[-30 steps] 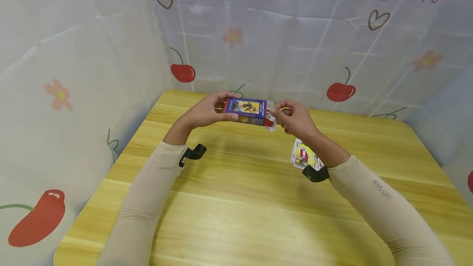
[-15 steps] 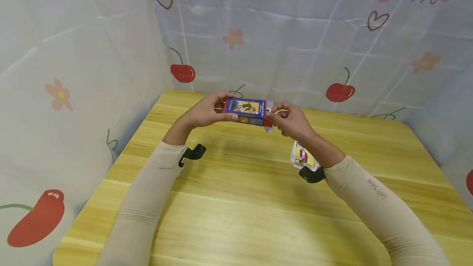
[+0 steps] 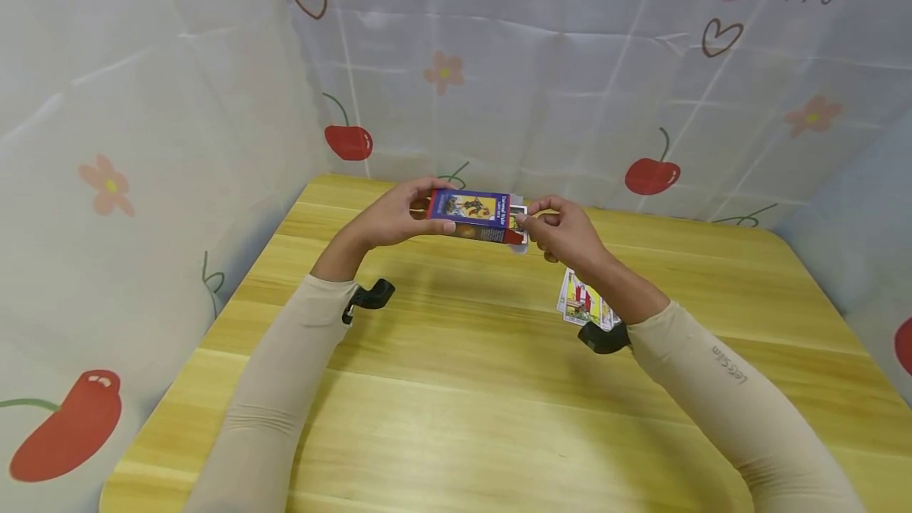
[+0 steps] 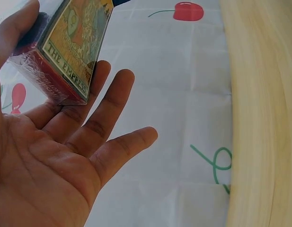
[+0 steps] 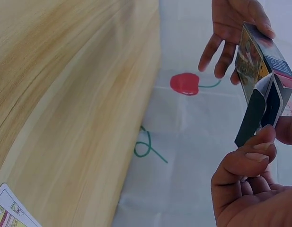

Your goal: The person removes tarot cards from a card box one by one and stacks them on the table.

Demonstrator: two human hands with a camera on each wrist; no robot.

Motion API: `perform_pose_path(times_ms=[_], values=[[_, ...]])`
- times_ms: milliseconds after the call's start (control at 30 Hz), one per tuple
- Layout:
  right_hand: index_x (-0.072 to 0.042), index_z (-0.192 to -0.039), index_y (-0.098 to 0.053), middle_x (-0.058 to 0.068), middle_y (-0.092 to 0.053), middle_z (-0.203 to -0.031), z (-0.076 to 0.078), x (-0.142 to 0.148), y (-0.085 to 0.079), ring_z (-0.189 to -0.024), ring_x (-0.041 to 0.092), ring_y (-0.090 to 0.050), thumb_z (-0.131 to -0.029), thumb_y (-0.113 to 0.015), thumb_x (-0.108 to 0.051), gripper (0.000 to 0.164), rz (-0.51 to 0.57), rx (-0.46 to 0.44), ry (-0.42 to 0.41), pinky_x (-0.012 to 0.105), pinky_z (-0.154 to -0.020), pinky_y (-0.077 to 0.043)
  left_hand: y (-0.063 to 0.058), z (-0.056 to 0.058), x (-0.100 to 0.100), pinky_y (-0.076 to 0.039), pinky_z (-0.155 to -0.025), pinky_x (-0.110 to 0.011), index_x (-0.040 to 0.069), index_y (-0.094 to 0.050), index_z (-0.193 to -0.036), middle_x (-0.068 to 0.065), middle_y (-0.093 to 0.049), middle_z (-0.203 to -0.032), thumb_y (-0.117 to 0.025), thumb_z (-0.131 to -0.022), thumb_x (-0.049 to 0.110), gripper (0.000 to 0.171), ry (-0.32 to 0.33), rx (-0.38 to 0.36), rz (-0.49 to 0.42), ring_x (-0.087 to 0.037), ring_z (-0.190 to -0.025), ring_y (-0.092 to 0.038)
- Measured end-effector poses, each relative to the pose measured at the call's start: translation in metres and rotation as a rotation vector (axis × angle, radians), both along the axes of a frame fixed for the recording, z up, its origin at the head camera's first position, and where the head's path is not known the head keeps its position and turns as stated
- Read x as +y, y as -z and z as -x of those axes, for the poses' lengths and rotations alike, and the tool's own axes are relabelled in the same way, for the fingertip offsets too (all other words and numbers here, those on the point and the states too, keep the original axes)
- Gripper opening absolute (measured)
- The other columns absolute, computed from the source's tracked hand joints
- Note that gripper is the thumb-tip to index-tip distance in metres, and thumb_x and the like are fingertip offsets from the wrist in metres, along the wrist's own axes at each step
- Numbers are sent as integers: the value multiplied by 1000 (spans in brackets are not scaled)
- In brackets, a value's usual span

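Observation:
In the head view my left hand (image 3: 392,216) holds a blue and red tarot card box (image 3: 470,207) above the far part of the table, thumb on the near side and fingers behind. The left wrist view shows the box's picture side (image 4: 79,42) reading "The Empress". The box's right end is open, its flap (image 5: 252,116) folded out in the right wrist view. A white-bordered tarot card (image 3: 518,217) juts from that end, and my right hand (image 3: 570,237) pinches it between thumb and index finger. Inside the box, the rest is hidden.
Several tarot cards (image 3: 584,299) lie face up on the wooden table (image 3: 456,418), partly under my right forearm. A black wrist mount (image 3: 372,294) juts from each sleeve. Printed white curtains (image 3: 541,101) stand behind the table and at its sides.
The right fingers moved in against the box's open end, then drew back slightly to the right, with the card showing between. The left hand and box stay nearly in place.

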State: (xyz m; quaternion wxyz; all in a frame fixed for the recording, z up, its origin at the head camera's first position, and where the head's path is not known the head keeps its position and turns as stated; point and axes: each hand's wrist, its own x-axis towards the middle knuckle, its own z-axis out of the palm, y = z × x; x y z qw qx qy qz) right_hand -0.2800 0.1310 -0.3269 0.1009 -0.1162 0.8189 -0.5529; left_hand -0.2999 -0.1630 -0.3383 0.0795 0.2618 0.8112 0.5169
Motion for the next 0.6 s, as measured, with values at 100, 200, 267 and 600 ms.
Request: perform_pose_path(times_ms=[100,200,267,600], values=[[-6,-115,-47,-7,-45,-60,1,4,0,-54,10,-33,-98,-61,-31,34,30,-4,-2,27,-49,-29,0,1,-1,-51,-100,-42,17,-48,-140,-9,-58,-126,-76,-86,29,62,-4,3,7,-25,-114,-59],[-9,-114,-47,-7,-49,-63,1,8,-1,-55,10,-34,-98,-61,-30,30,60,-14,10,27,-49,-28,0,1,-1,-51,-101,-42,17,-48,-140,-9,-58,-126,-76,-86,30,62,-4,6,8,-25,-114,-59],[-11,-112,-48,-6,-51,-64,1,11,-1,-54,10,-34,-98,-61,-29,27,74,-27,24,28,-49,-28,0,1,-1,-51,-101,-42,17,-48,-140,-9,-58,-126,-76,-86,29,62,-2,7,5,-25,-114,-59],[-12,-115,-48,-5,-64,-79,0,20,-2,-56,9,-42,-97,-61,-30,28,102,-71,94,24,-50,-33,2,2,-2,-51,-101,-42,17,-48,-140,-9,-58,-125,-77,-86,29,61,-4,7,7,-25,-114,-58]])
